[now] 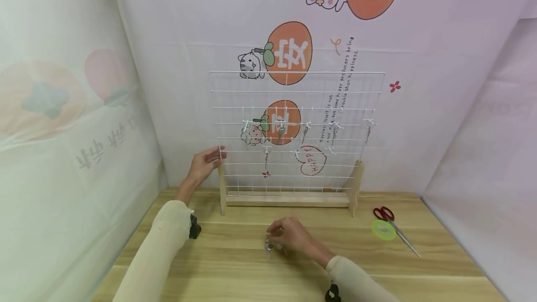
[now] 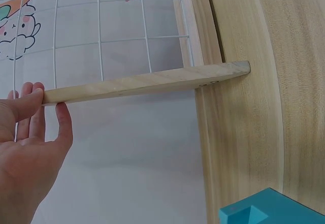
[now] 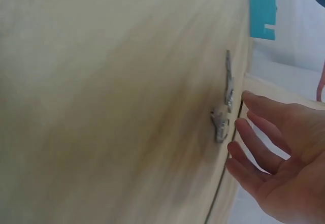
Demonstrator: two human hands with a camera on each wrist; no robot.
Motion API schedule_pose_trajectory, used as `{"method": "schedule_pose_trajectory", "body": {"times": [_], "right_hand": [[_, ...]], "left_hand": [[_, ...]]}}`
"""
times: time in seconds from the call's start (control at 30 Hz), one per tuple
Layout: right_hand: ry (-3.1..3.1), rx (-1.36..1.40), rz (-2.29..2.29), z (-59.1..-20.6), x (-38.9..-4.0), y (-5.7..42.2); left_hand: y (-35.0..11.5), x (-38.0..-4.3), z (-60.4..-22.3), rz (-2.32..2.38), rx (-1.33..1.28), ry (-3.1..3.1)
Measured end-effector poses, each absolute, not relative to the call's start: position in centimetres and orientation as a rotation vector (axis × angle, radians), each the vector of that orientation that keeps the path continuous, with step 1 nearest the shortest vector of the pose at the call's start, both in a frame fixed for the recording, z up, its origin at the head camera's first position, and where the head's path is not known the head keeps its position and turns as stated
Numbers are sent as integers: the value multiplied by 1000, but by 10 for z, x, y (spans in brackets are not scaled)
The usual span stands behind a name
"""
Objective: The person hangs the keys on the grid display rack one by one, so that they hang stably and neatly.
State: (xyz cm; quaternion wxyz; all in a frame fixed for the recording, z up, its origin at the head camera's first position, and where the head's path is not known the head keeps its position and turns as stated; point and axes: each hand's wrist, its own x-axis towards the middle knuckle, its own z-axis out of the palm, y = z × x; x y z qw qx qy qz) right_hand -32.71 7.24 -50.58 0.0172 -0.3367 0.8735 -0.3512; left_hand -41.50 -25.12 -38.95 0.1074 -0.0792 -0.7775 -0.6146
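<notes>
My left hand (image 1: 203, 166) holds the left upright of a white wire grid rack (image 1: 286, 163). In the left wrist view, thumb and fingers pinch the end of that wooden upright (image 2: 127, 86). Over the table my right hand (image 1: 295, 235) hovers by two small metal keys, one of them the left key (image 1: 268, 249). In the right wrist view its fingers (image 3: 256, 142) are spread and bent a little, with a gap to the keys (image 3: 219, 126). Several keys, such as one hanging key (image 1: 281, 133), dangle from white hooks on the grid.
Red-handled scissors (image 1: 398, 231) lie on the right of the wooden table (image 1: 226, 264). A round yellow-green item (image 1: 383, 229) touches them. White printed cloth (image 1: 180, 59) stands behind the rack and along both sides.
</notes>
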Motion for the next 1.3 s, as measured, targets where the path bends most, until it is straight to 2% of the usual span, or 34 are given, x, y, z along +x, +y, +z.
{"method": "schedule_pose_trajectory", "body": {"times": [0.83,1.3], "right_hand": [[2747,-1089,-1055,-521,-324,68],[2821,-1174,-1074,-508,-322,73]], "left_hand": [[-249,-411,-386,-1805,-226,-2281],[-248,-408,-386,-1801,-214,-2280]]}}
